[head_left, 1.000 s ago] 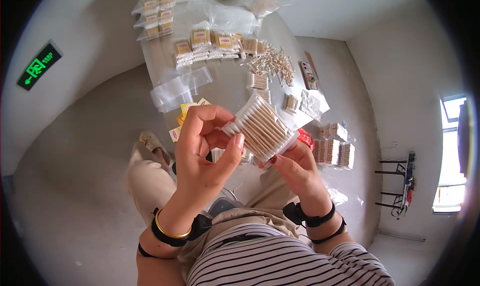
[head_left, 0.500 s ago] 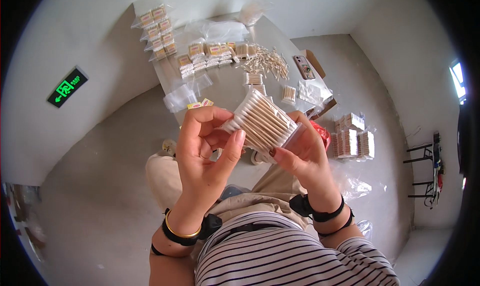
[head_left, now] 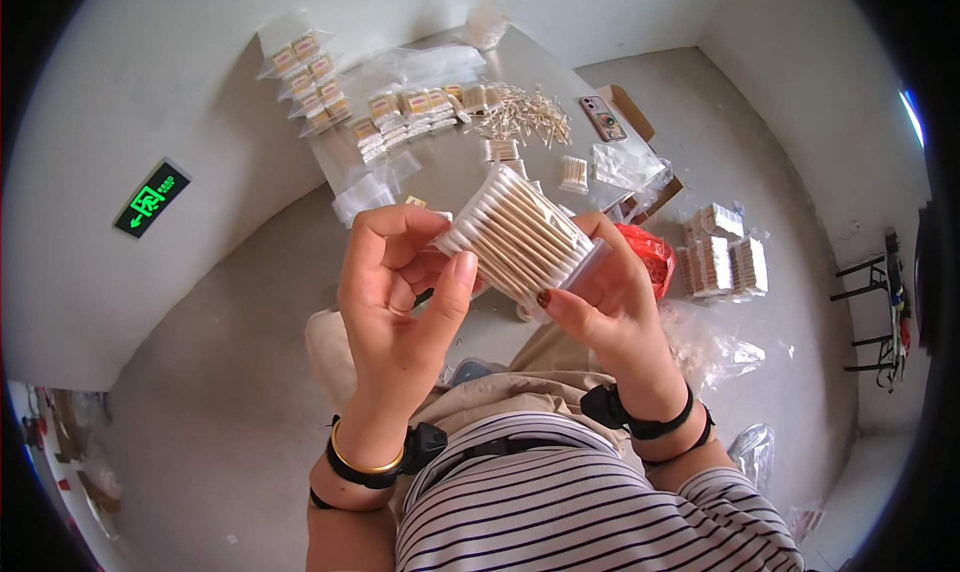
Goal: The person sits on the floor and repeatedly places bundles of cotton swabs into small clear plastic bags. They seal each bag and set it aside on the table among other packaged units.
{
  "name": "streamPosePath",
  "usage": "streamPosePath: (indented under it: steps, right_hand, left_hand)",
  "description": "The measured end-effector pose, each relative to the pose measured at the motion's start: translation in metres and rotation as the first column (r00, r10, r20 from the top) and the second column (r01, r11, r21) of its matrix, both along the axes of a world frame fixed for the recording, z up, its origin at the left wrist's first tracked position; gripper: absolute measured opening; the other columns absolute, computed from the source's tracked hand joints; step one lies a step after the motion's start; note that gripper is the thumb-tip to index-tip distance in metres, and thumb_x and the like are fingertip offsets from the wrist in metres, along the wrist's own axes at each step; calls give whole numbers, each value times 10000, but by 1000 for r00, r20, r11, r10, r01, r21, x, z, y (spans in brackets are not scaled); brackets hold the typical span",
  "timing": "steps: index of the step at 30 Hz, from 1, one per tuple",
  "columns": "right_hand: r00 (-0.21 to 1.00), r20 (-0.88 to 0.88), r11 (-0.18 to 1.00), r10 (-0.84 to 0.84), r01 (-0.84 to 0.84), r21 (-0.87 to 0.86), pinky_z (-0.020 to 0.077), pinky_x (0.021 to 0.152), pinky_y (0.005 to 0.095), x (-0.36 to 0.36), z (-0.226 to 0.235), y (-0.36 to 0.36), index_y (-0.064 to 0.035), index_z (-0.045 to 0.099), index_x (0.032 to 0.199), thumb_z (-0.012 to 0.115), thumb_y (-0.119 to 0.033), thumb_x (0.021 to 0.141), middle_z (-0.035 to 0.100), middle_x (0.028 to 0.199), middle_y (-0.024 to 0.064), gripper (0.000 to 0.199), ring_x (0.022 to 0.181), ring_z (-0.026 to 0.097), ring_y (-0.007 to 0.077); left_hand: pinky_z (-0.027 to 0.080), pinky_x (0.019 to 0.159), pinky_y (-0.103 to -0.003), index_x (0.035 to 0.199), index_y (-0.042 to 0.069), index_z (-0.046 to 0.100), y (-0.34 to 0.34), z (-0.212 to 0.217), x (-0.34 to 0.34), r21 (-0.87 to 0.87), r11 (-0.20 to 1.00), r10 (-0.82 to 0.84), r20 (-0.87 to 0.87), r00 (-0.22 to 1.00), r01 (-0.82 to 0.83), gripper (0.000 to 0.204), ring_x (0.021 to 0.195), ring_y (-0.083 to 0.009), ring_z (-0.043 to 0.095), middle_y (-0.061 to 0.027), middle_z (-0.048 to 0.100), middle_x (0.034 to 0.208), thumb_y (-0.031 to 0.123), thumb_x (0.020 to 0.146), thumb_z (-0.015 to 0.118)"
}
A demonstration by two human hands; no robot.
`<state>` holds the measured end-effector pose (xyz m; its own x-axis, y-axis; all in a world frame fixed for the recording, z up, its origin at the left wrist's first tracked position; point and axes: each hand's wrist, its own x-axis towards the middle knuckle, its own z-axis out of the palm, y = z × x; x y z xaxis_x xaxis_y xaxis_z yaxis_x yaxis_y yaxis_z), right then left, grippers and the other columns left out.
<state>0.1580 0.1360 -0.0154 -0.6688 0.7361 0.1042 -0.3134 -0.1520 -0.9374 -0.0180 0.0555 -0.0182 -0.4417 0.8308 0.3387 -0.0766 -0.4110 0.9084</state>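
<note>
The left grip (head_left: 398, 292) and right grip (head_left: 612, 310) pinch opposite sides of a clear pack of cotton swabs (head_left: 522, 236), tilted between them. Beyond both, loose swabs (head_left: 535, 118) lie heaped on the worktop (head_left: 537, 64).

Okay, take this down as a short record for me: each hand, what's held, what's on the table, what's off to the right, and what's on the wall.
Left hand: left hand, thumb and fingers at the pack's left end
Right hand: right hand, gripping the lower right end
Held: pack of cotton swabs in clear wrap, tilted
On table: loose swabs heaped, yellow-labelled packs in a row, phone near the right edge
Right side: red plastic bag, stacked swab packs
Left wall: green lit sign
</note>
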Motion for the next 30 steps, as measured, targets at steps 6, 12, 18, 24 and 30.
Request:
streamPosePath:
  steps: [6,12,18,24,30]
  right_hand:
    - [999,22,988,-35,31,153,484,974,289,6,1,-6,2,489,1238,725,-25,892,618,1136,49,420,1077,614,108]
    - [988,45,962,-145,130,239,498,944,284,6,5,-11,20,509,1229,742,-21,870,638,1103,58,431,1041,632,109]
    - [925,138,745,-355,191,639,549,762,269,9,2,-4,30,583,1131,792,-21,788,691,979,98,405,860,709,151]
    - [885,199,664,-422,153,732,561,775,281,10,-1,4,17,599,1145,771,0,801,713,1003,107,386,911,733,167]
    - [964,126,907,-235,171,384,531,934,287,11,-11,14,39,571,1192,758,-2,867,674,1117,80,377,1057,675,150]
  left_hand:
    - [555,776,-232,1112,11,507,-4,6,-5,-28,1000,1,-90,996,-4,269,883,-94,670,-82,645,1029,30,919,693]
    - [556,765,-229,1068,11,524,-5,19,-6,-48,999,-30,-135,990,24,211,864,-88,671,-83,659,1027,41,929,679]
    - [557,736,-221,999,6,547,3,20,-9,-142,989,-58,-93,994,45,150,841,-83,675,-73,661,1012,23,910,666]
    - [559,731,-222,961,10,556,18,7,-16,-185,976,-100,78,992,113,135,817,-81,664,-65,654,1000,-35,856,629]
    - [565,754,-238,953,11,562,21,2,-12,-131,984,-103,121,987,119,136,880,-92,653,-72,646,1015,-36,857,646]
